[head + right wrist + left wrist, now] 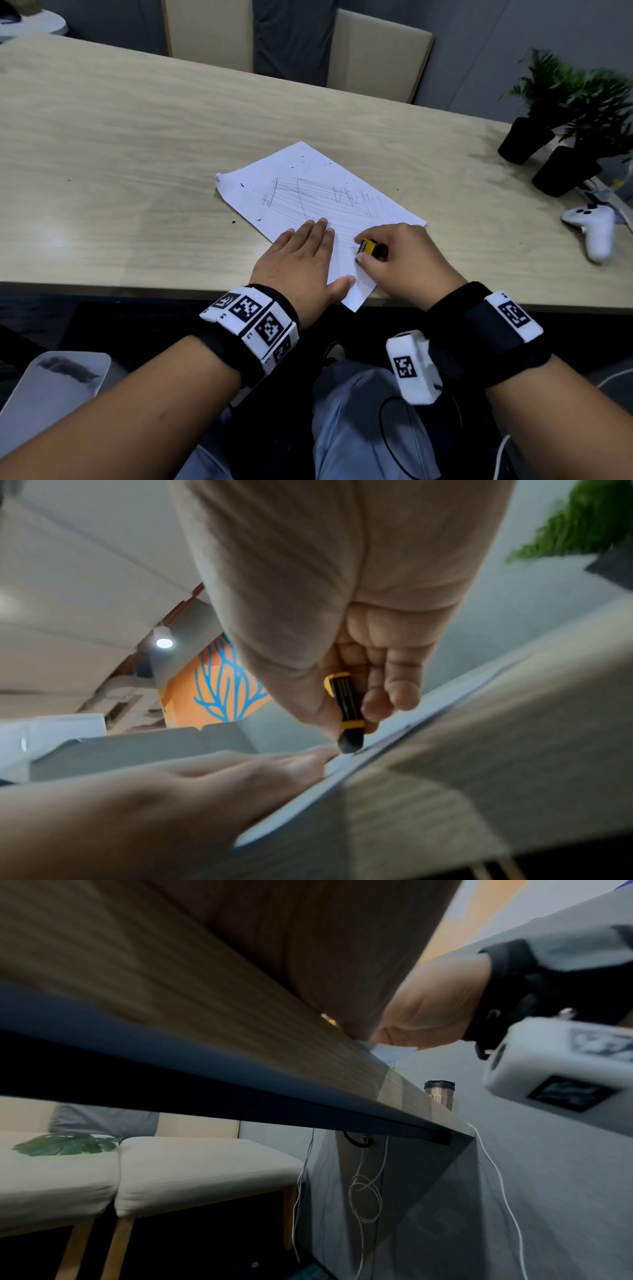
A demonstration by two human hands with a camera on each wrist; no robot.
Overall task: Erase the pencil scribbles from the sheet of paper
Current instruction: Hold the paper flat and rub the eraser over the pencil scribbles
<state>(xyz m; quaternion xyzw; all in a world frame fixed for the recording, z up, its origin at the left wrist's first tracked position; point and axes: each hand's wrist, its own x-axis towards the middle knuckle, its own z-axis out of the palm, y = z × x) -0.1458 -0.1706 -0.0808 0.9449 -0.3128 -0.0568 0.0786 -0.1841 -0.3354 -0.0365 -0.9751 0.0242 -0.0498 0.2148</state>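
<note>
A pale wood-grain worktop runs across a room with grey walls and two beige chair backs behind it. At the near edge the left hand lies flat with its fingers straight and close together, palm down on the sheet of paper, most likely to pin it so that rubbing does not drag or crease it. The sheet lies at a slant, its near corner hanging just past the worktop's edge. Grey pencil scribbles fill its middle, and dark crumbs lie scattered toward its far end. Just beside the left hand, the right hand pinches a yellow-and-black eraser between thumb and curled fingers, its dark tip down on the paper near the lower lines, a steep hold that seems meant to put pressure on a small spot. Most of the scribbles remain, so the erasing looks far from finished. At the far right two black pots hold leafy green plants, with a white game controller near them.
</note>
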